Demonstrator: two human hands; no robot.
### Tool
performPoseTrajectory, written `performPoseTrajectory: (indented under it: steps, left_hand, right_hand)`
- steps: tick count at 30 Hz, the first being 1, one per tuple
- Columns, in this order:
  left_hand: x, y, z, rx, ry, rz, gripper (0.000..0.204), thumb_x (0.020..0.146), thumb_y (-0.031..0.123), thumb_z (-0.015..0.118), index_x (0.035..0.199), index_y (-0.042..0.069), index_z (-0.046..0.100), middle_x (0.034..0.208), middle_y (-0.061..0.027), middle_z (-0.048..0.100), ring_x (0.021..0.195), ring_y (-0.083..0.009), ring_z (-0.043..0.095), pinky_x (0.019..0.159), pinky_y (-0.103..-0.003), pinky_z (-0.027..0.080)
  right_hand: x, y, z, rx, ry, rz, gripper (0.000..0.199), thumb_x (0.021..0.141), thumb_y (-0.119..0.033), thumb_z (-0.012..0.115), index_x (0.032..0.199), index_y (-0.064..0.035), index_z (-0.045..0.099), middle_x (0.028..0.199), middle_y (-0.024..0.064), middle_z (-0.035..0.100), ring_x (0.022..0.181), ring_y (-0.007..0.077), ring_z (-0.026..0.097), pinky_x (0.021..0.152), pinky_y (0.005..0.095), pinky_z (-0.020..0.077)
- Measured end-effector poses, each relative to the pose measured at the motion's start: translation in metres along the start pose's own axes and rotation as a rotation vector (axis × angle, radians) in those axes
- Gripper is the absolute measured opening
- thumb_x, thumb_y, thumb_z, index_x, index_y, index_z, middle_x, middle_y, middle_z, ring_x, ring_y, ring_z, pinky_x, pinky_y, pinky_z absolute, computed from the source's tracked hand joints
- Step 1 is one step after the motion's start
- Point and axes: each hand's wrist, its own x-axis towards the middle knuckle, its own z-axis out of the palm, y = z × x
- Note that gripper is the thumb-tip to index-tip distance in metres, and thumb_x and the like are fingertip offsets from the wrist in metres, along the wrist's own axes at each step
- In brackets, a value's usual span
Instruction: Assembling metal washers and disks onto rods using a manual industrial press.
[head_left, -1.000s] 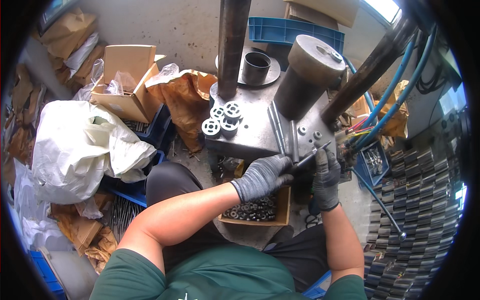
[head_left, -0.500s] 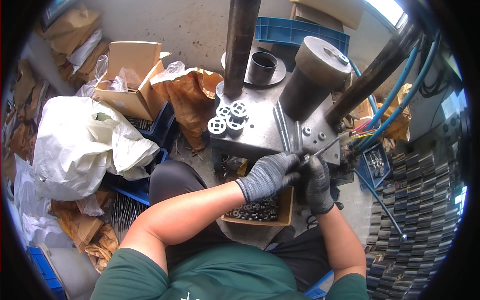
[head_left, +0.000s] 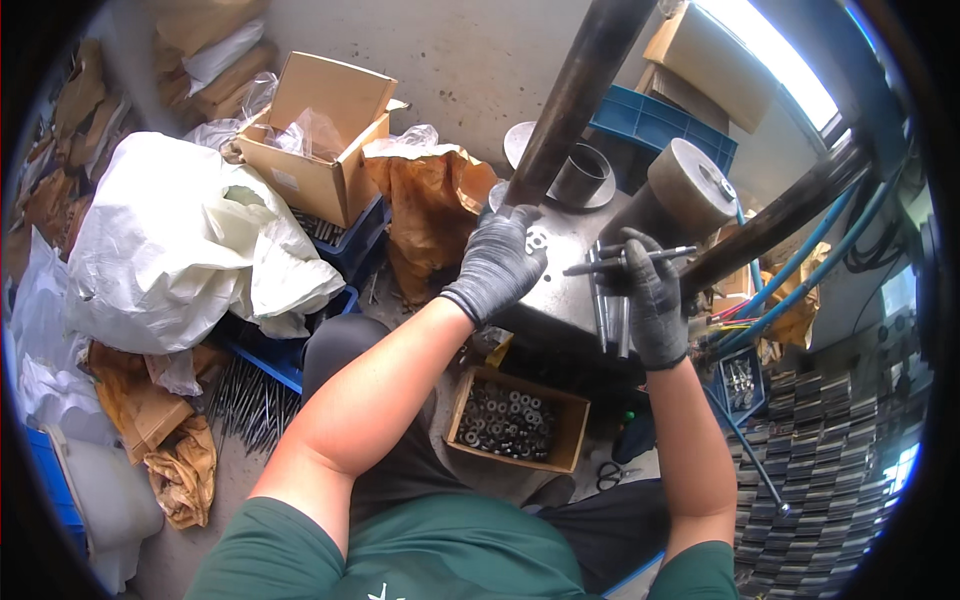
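My left hand point(head_left: 500, 262), in a grey knit glove, reaches over the round slotted metal parts at the near left of the steel plate point(head_left: 562, 300). Its fingers curl down around them, and one slotted part point(head_left: 537, 239) shows beside the fingers; the rest are mostly hidden. In my gloved right hand point(head_left: 652, 305), a thin dark metal rod point(head_left: 592, 268) is gripped between thumb and fingers, held roughly level above the plate. Below it, metal rods point(head_left: 624, 328) lie side by side, with ends past the plate's near edge.
A thick steel cylinder point(head_left: 690, 190) and dark posts point(head_left: 575, 95) rise from the plate. Below stands a box of small metal rings point(head_left: 505, 420). Blue hoses point(head_left: 800, 250) and a ball-ended lever point(head_left: 782, 508) are at right; a white sack point(head_left: 170, 250) bulges at left.
My left hand has left the rod and moved left and up to the slotted parts. My right hand has risen with the rod, which now lies more level. The view has shifted.
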Motion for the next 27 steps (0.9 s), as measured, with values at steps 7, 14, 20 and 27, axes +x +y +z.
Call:
performPoseTrajectory:
  steps: [7,14,20,27]
  left_hand:
    - [0.013,-0.011,-0.009,0.063,-0.307,-0.194,0.067,0.085,0.036,0.077,0.145,0.012,0.058,0.16,-0.0201,0.032,0.144,-0.0359,0.044,0.118,-0.045,0.041]
    - [0.019,-0.018,0.001,0.101,-0.318,-0.184,0.074,0.082,0.042,0.075,0.149,0.017,0.055,0.161,-0.0204,0.034,0.144,-0.0391,0.042,0.119,-0.05,0.037]
    - [0.017,-0.015,0.006,0.213,-0.301,-0.177,0.073,0.081,0.049,0.075,0.145,0.019,0.058,0.131,-0.0159,0.067,0.128,-0.0352,0.057,0.114,-0.047,0.042]
    - [0.014,-0.011,0.006,0.154,-0.256,-0.161,0.064,0.079,0.039,0.077,0.138,0.019,0.064,0.125,-0.0151,0.07,0.121,-0.0348,0.062,0.109,-0.047,0.047]
  right_hand:
    - [0.06,0.014,0.043,-0.036,0.003,0.076,0.035,0.105,-0.029,0.064,0.129,-0.0037,0.063,0.093,0.0099,0.074,0.068,0.0158,0.072,0.057,0.0275,0.0586]
    - [0.085,0.009,0.067,-0.428,0.009,0.063,0.029,0.103,-0.031,0.067,0.109,-0.0029,0.07,0.08,0.0052,0.07,0.058,0.0109,0.065,0.052,0.0249,0.0528]
    - [0.085,0.009,0.073,-0.361,-0.1,0.223,0.028,0.104,-0.032,0.065,0.107,-0.0051,0.07,0.08,0.0047,0.069,0.071,0.0094,0.066,0.061,0.0258,0.0541]
    - [0.055,0.024,0.077,-0.331,0.03,0.091,0.025,0.104,-0.029,0.064,0.107,-0.004,0.068,0.084,0.005,0.069,0.067,0.01,0.063,0.062,0.0274,0.0536]
